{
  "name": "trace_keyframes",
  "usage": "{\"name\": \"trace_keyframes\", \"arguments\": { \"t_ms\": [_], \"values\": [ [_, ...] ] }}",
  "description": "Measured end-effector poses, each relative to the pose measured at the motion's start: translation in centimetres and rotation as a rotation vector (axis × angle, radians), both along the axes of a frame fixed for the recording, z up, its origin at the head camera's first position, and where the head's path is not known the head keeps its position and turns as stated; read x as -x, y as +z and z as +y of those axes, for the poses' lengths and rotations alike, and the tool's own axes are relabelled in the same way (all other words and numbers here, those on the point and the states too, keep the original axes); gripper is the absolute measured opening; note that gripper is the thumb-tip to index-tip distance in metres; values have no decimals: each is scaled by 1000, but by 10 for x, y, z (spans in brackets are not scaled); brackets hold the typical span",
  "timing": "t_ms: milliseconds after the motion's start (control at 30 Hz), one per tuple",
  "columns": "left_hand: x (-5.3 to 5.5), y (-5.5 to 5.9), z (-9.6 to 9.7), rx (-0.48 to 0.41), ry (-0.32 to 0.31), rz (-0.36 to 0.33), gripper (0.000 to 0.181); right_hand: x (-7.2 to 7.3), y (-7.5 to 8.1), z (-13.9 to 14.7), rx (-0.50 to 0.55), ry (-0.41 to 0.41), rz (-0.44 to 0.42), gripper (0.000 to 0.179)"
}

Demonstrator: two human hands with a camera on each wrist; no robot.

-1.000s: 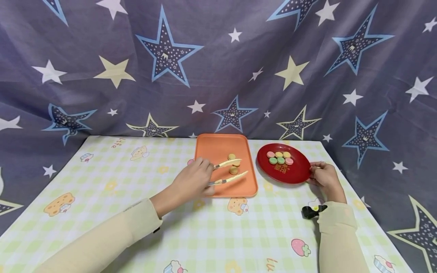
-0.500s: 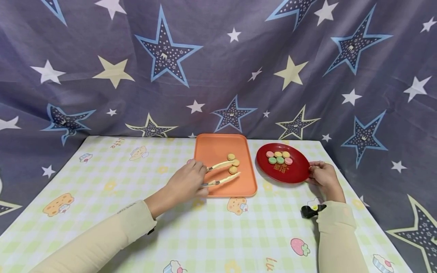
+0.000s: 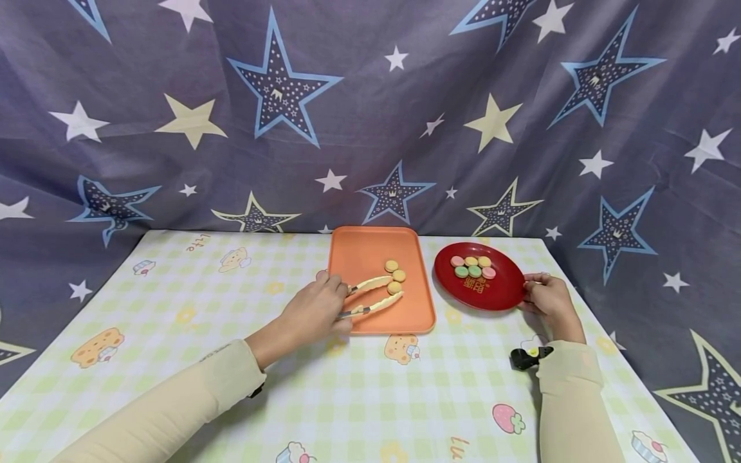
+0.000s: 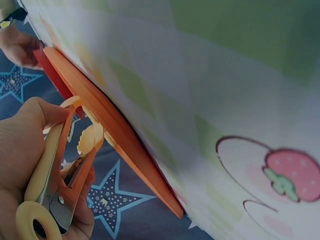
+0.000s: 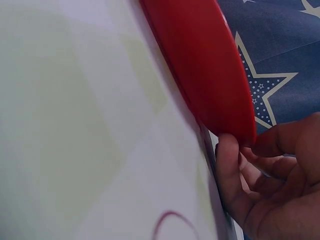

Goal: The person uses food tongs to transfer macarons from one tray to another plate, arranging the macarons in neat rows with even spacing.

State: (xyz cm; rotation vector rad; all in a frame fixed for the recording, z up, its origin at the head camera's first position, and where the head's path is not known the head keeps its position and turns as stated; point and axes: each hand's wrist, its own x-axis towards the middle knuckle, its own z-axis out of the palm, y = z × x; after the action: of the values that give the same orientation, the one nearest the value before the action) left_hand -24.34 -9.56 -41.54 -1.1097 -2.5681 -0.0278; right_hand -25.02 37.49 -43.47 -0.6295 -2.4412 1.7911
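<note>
My left hand [image 3: 309, 307] grips a pair of tongs [image 3: 379, 303] with cream scalloped tips and metal arms. They reach over the orange tray [image 3: 359, 247], tips spread apart on either side of the nearest yellow macaron [image 3: 394, 288]. Two more yellow macarons [image 3: 392, 265] lie just behind it in a short row. In the left wrist view the tongs [image 4: 91, 139] stand close over the tray's edge. My right hand [image 3: 551, 305] pinches the right rim of a red plate [image 3: 503, 292], thumb and fingers on its edge [image 5: 215, 90]. Pink, yellow and green macarons [image 3: 475, 272] sit together on that plate.
A checked, cartoon-printed cloth [image 3: 202, 399] covers the table. Behind it hangs a dark curtain [image 3: 359, 128] with stars, close to the far table edge. The plate stands just right of the tray, near the table's right edge.
My left hand has drawn back leftward with the tongs, and their tips have come a little closer together about the nearest yellow macaron. The right hand and plate stay put.
</note>
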Motion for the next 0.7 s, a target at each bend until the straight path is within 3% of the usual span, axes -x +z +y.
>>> {"name": "trace_keyframes", "arguments": {
  "t_ms": [433, 700],
  "values": [
    [-1, 0, 2, -1, 0, 8, 30, 0, 1, 0, -2, 2, -3, 40],
    [-2, 1, 2, 9, -30, 55, 28, 1, 0, 1, 7, -4, -5, 40]
  ]
}}
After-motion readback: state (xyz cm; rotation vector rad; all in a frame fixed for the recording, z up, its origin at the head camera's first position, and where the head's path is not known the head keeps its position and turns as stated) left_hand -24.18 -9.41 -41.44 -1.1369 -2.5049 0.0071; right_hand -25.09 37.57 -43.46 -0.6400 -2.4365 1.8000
